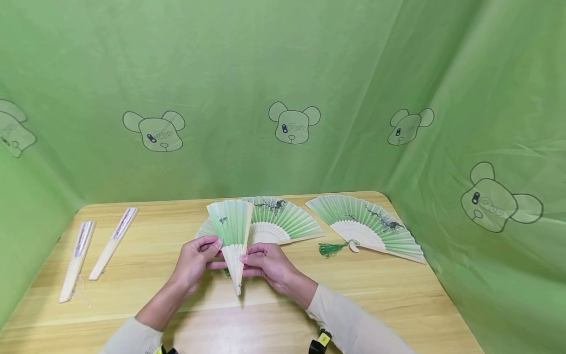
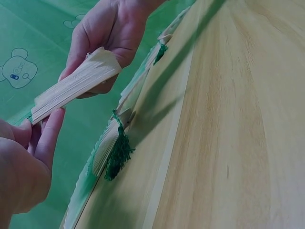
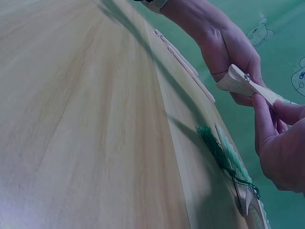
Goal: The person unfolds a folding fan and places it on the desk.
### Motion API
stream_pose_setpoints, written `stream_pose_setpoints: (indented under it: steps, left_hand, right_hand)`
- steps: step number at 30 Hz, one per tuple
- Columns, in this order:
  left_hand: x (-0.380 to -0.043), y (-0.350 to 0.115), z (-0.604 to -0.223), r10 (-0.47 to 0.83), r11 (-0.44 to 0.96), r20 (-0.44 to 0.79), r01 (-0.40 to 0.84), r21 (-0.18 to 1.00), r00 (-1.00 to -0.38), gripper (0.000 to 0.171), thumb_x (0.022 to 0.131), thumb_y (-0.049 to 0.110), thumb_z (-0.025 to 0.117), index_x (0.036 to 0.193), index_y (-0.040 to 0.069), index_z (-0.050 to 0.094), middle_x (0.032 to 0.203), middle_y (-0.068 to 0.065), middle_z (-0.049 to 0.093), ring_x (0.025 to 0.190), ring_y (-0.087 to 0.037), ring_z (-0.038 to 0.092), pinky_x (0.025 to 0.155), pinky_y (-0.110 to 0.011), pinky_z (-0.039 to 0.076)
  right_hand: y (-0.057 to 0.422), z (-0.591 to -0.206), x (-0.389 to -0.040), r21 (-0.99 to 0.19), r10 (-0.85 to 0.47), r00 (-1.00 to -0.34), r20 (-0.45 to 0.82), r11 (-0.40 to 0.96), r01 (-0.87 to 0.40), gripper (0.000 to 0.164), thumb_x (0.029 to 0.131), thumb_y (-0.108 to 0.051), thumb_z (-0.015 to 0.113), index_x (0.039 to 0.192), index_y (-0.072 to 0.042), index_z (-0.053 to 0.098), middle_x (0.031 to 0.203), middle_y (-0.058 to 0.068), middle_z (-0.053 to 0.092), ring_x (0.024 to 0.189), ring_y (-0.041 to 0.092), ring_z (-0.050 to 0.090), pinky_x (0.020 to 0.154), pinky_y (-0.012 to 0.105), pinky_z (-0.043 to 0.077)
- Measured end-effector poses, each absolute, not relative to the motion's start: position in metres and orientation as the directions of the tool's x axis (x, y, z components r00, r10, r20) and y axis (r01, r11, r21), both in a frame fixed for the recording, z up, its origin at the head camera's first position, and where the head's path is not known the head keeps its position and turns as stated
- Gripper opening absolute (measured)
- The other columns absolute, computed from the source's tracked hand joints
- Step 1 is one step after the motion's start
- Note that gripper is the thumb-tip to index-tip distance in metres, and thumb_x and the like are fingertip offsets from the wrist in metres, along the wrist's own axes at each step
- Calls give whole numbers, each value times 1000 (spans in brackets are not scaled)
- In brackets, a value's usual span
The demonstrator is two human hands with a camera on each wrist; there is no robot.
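Note:
A partly spread folding fan [image 1: 231, 223] with a green pleated leaf and pale ribs is held up over the table, its narrow end pointing down. My left hand [image 1: 194, 260] pinches its left edge where leaf and ribs meet. On the other side, my right hand [image 1: 271, 265] pinches the ribs along the right edge, thumb in front. Behind it lies a second green fan [image 1: 289, 216], spread wide and partly covered by the held one. A green tassel [image 2: 119, 152] shows beside ribs on the table in the left wrist view.
A third spread fan [image 1: 367, 226] lies at the right, with a green tassel [image 1: 331, 249] at its pivot end. Two closed fans [image 1: 77, 260] lie at the left on the wooden table [image 1: 146, 295]. Green cloth walls [image 1: 230, 64] enclose the back and sides.

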State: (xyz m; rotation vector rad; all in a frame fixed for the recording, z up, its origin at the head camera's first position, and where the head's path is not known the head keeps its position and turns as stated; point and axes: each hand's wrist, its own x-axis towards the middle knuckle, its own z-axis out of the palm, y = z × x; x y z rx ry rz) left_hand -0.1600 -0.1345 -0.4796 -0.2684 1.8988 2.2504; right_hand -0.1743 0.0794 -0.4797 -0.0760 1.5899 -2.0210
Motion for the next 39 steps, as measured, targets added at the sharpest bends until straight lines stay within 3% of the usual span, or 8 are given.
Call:
stream_pose_setpoints:
  steps: [15,28,39]
  left_hand:
    - [-157,-134,-478,23,-199,-252,-251,947,-968,35,107,4,53,136,-15,50,103,-9,66,87,-17,72,84,-34,71]
    - [-157,-134,-480,15,-232,-236,-233,945,-972,31,106,3,55,130,-16,51,97,-7,67,86,-20,74,85,-38,71]
    - [-156,-135,-481,0,-264,-226,-218,940,-974,27,105,3,57,125,-14,53,94,-7,69,87,-22,75,86,-41,71]
  right_hand:
    - [82,-479,-175,-913,-444,-848,-289,-137,383,39,95,6,66,130,17,53,102,13,73,87,17,76,87,32,70]
    - [86,-479,-177,-903,-434,-848,-303,-153,401,39,98,4,62,134,18,53,110,23,74,87,18,77,88,33,70]
    - [89,-479,-178,-901,-418,-854,-308,-158,403,38,99,3,61,133,18,51,108,22,74,87,19,77,87,31,70]
